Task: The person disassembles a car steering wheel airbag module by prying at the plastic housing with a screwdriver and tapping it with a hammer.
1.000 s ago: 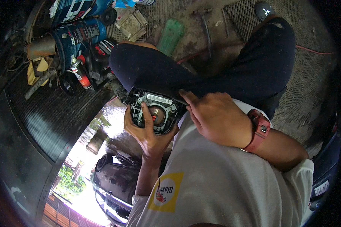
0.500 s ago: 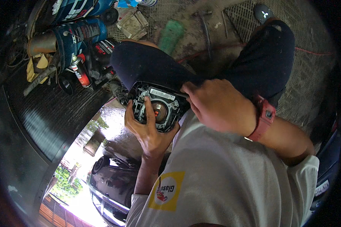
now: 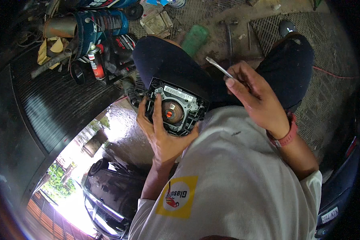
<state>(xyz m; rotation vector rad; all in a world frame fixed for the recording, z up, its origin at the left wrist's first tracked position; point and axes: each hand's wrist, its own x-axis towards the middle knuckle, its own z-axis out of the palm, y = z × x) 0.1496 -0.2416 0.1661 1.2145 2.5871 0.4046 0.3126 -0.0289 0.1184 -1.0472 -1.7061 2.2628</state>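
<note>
Workshop floor [image 3: 240, 50] dirty, a ribbed mat [image 3: 268, 34] over part of it. Person sits with dark-trousered legs [image 3: 162, 60] bent. Beyond the knees: a hammer [image 3: 229, 40]. Dark car [image 3: 116, 186] at lower left, beside a bright opening.

Containers: blue bucket [image 3: 108, 26] at upper left, rusty cylinder [image 3: 60, 27] at its left end; cannot tell whether one sits inside the other. Spray can [image 3: 96, 64] upright or tilted, unclear; contents hidden. Green bottle [image 3: 196, 40] near the left knee.

Black plastic unit [image 3: 178, 106] at the lap, round metal disc facing up. Left hand [image 3: 164, 140] grasps it: thumb at the lower right edge, index finger across the face. Right hand [image 3: 260, 98], apart from the unit, curls around a screwdriver [image 3: 219, 67], blade toward upper left.
</note>
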